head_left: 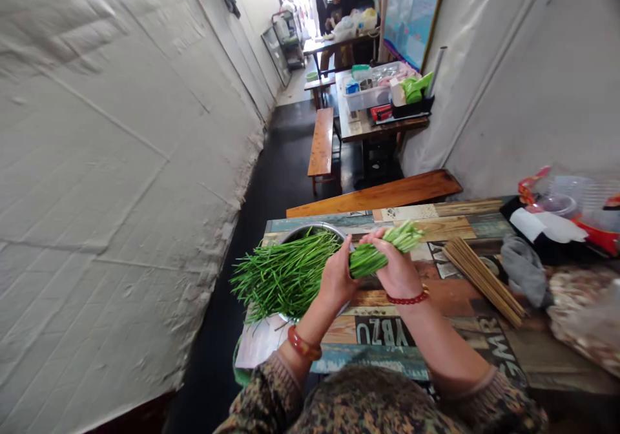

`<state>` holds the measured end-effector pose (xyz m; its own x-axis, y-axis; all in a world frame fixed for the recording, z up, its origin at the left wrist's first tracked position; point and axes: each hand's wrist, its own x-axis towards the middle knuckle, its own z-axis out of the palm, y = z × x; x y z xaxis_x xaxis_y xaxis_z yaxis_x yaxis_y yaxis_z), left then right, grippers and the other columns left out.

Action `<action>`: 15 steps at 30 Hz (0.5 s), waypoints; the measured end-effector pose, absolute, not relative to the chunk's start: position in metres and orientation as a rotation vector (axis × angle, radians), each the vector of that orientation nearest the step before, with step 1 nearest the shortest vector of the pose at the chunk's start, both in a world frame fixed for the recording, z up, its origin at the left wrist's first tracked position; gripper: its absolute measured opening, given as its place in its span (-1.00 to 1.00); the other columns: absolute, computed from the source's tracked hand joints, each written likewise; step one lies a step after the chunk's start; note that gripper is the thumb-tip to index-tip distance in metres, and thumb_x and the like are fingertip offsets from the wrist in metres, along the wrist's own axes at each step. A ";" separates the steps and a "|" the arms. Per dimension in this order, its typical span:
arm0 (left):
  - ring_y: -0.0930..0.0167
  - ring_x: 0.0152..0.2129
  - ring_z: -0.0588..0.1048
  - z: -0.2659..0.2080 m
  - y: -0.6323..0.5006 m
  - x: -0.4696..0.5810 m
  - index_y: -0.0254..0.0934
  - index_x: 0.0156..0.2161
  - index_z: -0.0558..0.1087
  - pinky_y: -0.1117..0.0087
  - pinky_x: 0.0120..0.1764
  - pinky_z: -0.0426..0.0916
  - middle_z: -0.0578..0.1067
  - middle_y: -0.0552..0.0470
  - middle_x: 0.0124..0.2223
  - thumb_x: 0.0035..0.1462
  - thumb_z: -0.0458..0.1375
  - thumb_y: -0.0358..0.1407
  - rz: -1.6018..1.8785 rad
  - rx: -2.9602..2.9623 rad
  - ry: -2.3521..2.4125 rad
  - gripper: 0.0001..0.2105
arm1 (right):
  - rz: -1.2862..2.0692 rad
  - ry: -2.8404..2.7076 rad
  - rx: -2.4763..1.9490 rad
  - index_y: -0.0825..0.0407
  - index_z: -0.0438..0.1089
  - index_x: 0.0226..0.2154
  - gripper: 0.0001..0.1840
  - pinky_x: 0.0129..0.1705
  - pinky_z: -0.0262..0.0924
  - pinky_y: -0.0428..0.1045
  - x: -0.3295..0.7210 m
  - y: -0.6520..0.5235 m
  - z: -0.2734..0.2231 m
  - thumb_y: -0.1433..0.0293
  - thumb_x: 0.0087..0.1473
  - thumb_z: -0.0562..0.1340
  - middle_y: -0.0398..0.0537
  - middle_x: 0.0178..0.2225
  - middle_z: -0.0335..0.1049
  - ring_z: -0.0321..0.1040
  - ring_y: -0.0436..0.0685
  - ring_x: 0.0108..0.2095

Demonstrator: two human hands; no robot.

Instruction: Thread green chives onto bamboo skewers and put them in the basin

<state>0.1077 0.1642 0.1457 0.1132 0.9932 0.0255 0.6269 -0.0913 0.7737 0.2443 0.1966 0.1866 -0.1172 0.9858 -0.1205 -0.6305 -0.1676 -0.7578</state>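
Green stalks [367, 259] are held crosswise just right of the metal bowl [334, 228], pale ends pointing right and slightly forward, darker lengths running left toward the leafy heap [295, 272], with the left hand [338, 274] and right hand [396, 271] both curled closed around the bunch. Beneath spreads a patchwork wood table [387, 298], between white walls [106, 163] above a dark floor [264, 182]. Bare planks show between bowl and thin sticks [484, 282]; leaf tips overhang the left edge, and a bench [378, 195] borders the far one.
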 end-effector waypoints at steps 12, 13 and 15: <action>0.27 -0.28 0.51 0.088 0.079 0.001 -0.31 0.01 0.37 0.24 -0.14 0.37 0.51 -0.10 -0.26 0.03 0.16 -0.16 0.692 1.233 1.892 -0.57 | 1.295 -0.240 -0.693 0.02 0.35 -0.42 -0.86 -0.03 0.33 0.03 0.382 0.213 0.187 0.47 -0.14 0.29 -0.31 -0.48 0.35 0.40 -0.03 -0.34; 0.29 -0.37 0.52 0.078 0.067 0.005 -0.33 -0.05 0.39 0.27 -0.25 0.40 0.52 -0.09 -0.33 0.04 0.15 -0.09 0.625 1.039 1.800 -0.58 | 1.308 -0.234 -0.714 0.02 0.34 -0.42 -0.85 -0.02 0.33 0.04 0.383 0.211 0.180 0.47 -0.15 0.29 -0.31 -0.48 0.35 0.40 -0.03 -0.35; 0.31 -0.48 0.52 0.058 0.042 0.018 -0.35 -0.14 0.40 0.34 -0.43 0.38 0.53 -0.11 -0.36 0.01 0.16 0.04 0.460 0.700 1.624 -0.52 | 1.350 -0.219 -0.762 0.02 0.34 -0.41 -0.83 0.00 0.32 0.07 0.382 0.209 0.168 0.48 -0.17 0.30 -0.31 -0.49 0.35 0.40 -0.02 -0.36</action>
